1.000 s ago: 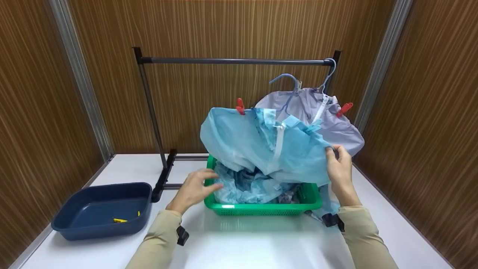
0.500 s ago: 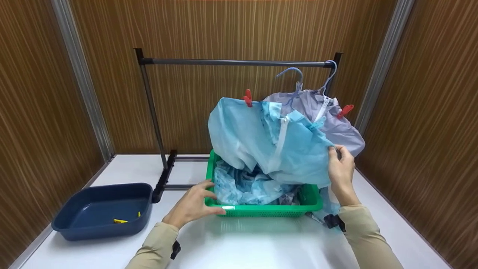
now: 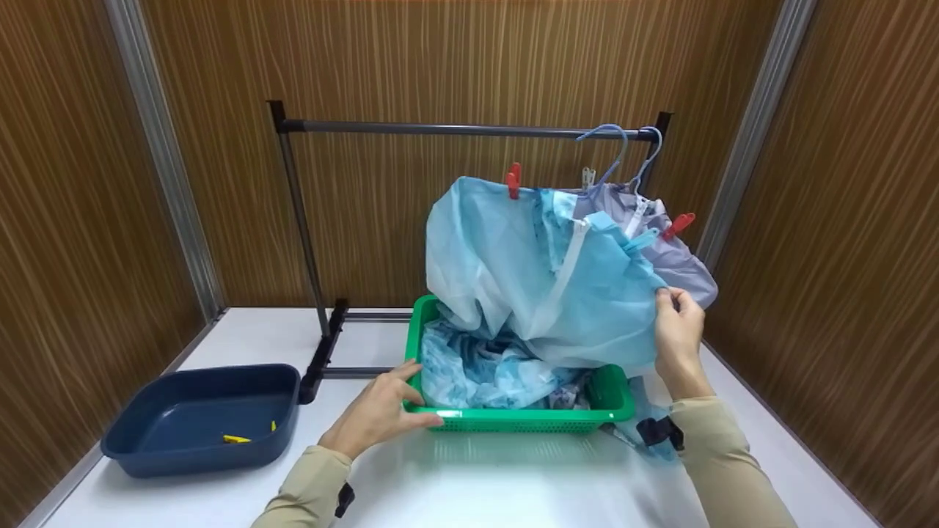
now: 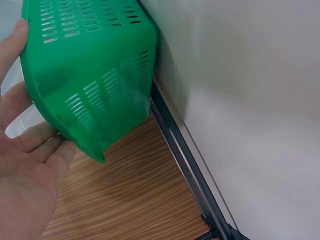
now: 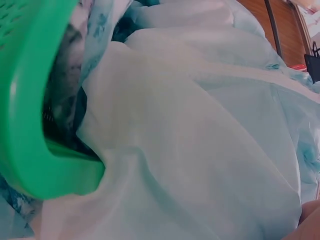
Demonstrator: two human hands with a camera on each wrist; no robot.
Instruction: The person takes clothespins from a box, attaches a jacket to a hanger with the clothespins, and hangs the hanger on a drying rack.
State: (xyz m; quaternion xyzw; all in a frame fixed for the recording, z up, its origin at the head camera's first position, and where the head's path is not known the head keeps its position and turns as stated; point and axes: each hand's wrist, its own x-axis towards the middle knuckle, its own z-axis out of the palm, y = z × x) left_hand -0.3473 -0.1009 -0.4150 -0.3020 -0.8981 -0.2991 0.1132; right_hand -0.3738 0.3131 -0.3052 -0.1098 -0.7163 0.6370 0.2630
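Note:
My right hand (image 3: 681,334) pinches the right edge of a sheer light blue garment (image 3: 484,249) with a white zip. The garment is spread upright above the green basket (image 3: 513,422), its lower folds drooping over the basket. A red clothes peg (image 3: 513,182) grips its top edge at left and a light blue peg (image 3: 642,240) at right. The hook of a blue hanger (image 3: 612,130) rises behind it, overlapping the rail in this view. At the basket's left front corner, my left hand (image 3: 381,411) holds the rim (image 4: 30,90), thumb along the front and fingers on the left side.
Patterned blue cloth (image 3: 477,370) lies in the basket. A lilac garment (image 3: 686,268) hangs on a second hanger at the right end of the black rack's rail (image 3: 440,129). At left stands a dark blue tub (image 3: 198,458) with yellow pegs (image 3: 236,439) inside.
The light blue garment and its hanger have moved up and right, the hook reaching rail height. My left hand has lowered onto the basket's left front corner. My right hand keeps its pinch.

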